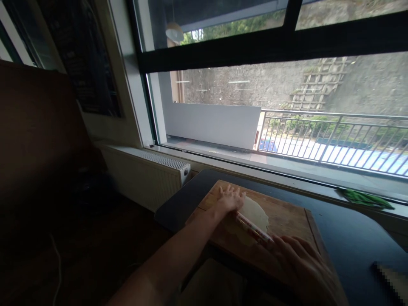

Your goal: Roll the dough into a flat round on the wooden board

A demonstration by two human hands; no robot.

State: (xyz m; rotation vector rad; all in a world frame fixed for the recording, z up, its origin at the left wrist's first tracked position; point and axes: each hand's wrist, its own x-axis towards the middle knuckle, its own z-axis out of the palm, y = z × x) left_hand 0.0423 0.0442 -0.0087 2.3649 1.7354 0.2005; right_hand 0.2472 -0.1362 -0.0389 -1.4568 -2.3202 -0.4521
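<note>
Big black-framed window point(242, 51), with a green cloth point(366, 199) crumpled on the ledge point(255, 174) below. Outside, a white board point(210, 125), a metal fence point(330, 138) with thin bars, and a tall gray stone wall point(261, 87) behind. Inside, a white heater point(143, 178), low down near a dark poster point(86, 59).

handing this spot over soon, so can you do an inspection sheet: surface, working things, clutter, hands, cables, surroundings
Surface: dark table bearing a wooden board.
Working things: flattened pale dough on the board; printed roller lying across it.
Clutter: green cloth by the window; something pixelated at the table's lower right, unidentifiable.
Hands: left hand at the roller's far end, right hand at its near end; exact grips unclear.
Cables: pale cord at lower left, ends not traceable.
Surroundings: radiator left of the table; railing outside.
</note>
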